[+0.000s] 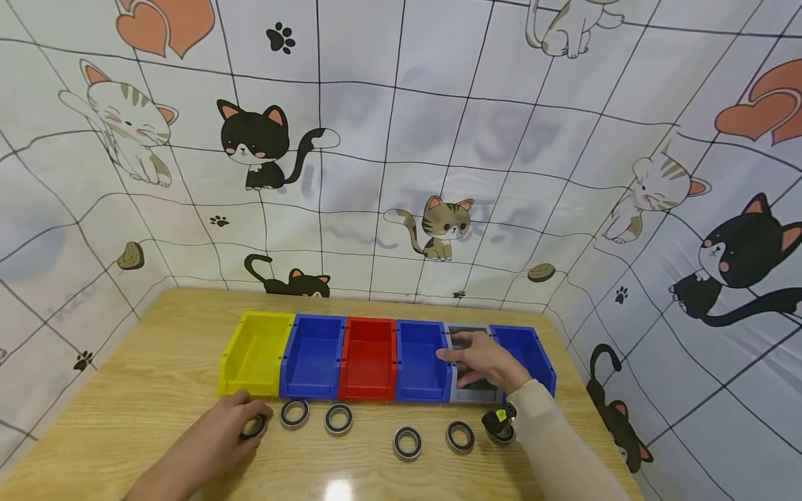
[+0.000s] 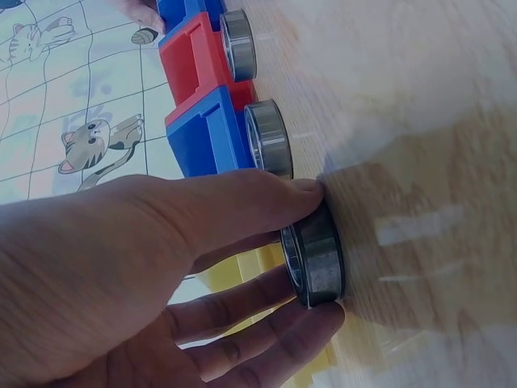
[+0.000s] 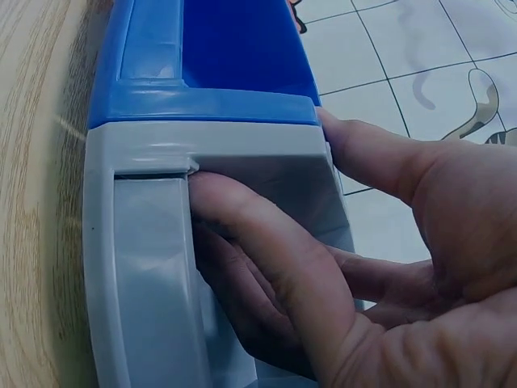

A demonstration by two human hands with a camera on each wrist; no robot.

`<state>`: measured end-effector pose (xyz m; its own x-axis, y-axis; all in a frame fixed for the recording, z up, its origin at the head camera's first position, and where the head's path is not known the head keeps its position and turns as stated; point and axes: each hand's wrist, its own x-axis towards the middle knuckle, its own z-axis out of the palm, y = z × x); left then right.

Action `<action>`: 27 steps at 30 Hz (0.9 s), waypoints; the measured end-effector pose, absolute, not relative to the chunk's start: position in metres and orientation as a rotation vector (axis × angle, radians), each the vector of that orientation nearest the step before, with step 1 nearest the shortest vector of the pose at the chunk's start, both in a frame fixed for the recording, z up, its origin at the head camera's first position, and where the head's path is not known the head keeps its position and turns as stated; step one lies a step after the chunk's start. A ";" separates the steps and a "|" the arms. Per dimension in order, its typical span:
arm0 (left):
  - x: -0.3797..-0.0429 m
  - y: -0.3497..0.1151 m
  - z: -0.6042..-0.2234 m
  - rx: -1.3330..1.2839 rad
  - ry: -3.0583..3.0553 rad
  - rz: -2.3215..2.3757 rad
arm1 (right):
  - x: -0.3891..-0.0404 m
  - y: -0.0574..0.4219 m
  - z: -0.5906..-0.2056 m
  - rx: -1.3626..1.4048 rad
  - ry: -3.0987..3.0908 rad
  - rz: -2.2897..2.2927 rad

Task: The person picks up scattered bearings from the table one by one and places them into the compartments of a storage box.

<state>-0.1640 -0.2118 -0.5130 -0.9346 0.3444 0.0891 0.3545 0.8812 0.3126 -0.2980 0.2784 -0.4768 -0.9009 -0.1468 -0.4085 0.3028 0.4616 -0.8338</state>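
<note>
At the table's front left, my left hand (image 1: 228,424) holds a bearing (image 2: 317,255) between thumb and fingers. The left wrist view shows that metal ring on edge, next to the wood surface. My right hand (image 1: 485,358) is at the grey bin (image 1: 475,395), with fingers inside it. One finger (image 3: 351,141) touches the rim by the adjoining blue bin (image 1: 422,355); another digit sits inside the grey bin's front corner. Nothing shows in the right hand's grasp, though its lower fingers are partly hidden.
The bin row also has a yellow bin (image 1: 253,351), a blue bin (image 1: 313,358), a red bin (image 1: 370,358) and a far-right blue bin (image 1: 520,344). Several bearings (image 1: 339,419) lie along the front. Cat-patterned sheeting (image 1: 357,174) surrounds the table (image 1: 156,348).
</note>
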 end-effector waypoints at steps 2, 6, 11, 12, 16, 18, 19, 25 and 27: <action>-0.164 -0.211 -0.512 -0.559 -3.015 -0.508 | -0.298 0.278 -0.476 0.129 2.285 -1.434; -0.164 -0.209 -0.508 -0.530 -3.010 -0.498 | -0.299 0.277 -0.475 0.119 2.275 -1.448; -0.164 -0.208 -0.502 -0.544 -2.919 -0.501 | -0.299 0.278 -0.475 0.131 2.263 -1.463; -0.165 -0.208 -0.502 -0.555 -2.893 -0.497 | -0.299 0.278 -0.475 0.133 2.261 -1.464; -0.169 -0.210 -0.497 -0.572 -2.826 -0.474 | -0.299 0.279 -0.477 0.144 2.248 -1.477; -0.172 -0.211 -0.494 -0.559 -2.825 -0.470 | -0.299 0.279 -0.478 0.142 2.248 -1.477; -0.174 -0.211 -0.492 -0.553 -2.824 -0.471 | -0.299 0.279 -0.478 0.148 2.245 -1.483; -0.186 -0.210 -0.482 -0.502 -2.827 -0.481 | -0.298 0.281 -0.479 0.144 2.250 -1.483; -0.192 -0.209 -0.481 -0.502 -2.812 -0.471 | -0.297 0.281 -0.479 0.138 2.254 -1.479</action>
